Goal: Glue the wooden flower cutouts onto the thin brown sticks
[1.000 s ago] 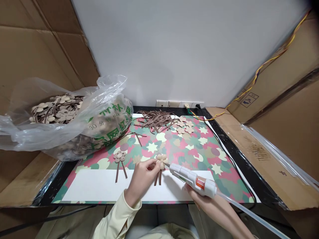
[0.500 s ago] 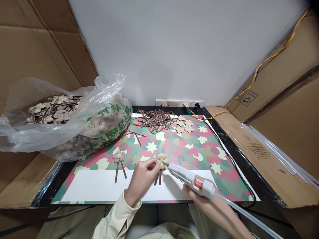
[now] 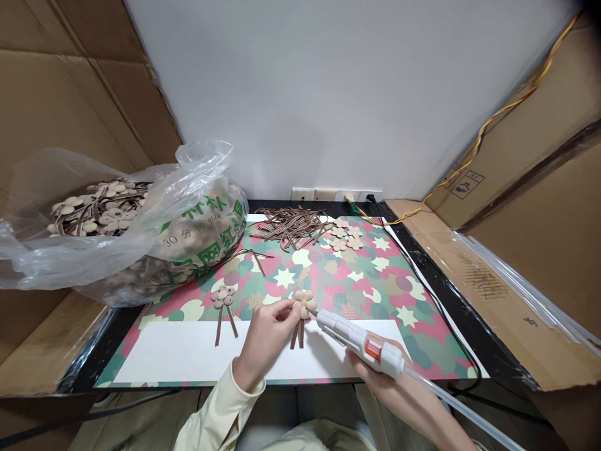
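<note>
Between the thumb and fingertips of my left hand (image 3: 270, 332) is a beige fabric flower (image 3: 306, 302), gripped at its left petal. Two brown ribbon tails (image 3: 297, 336) hang below it over the white sheet. My right hand (image 3: 380, 373) is wrapped around a white hot glue gun (image 3: 359, 338), whose nozzle points left at the flower's right side. A long clear glue stick (image 3: 462, 407) juts from the gun's back. To the left of my left hand lies another fabric flower (image 3: 223, 296) with two ribbon tails; it touches neither hand.
A clear plastic bag (image 3: 197, 232) full of flowers stands at the left. Toward the wall lie a heap of brown ribbon strips (image 3: 295, 227) and several loose flowers (image 3: 346, 235). A black cable (image 3: 422, 282) runs down the right side. Cardboard (image 3: 479, 294) flanks the table.
Almost nothing differs. Both hands keep their places, with the glue gun's nozzle still at the flower; the whole view has shifted very slightly.
</note>
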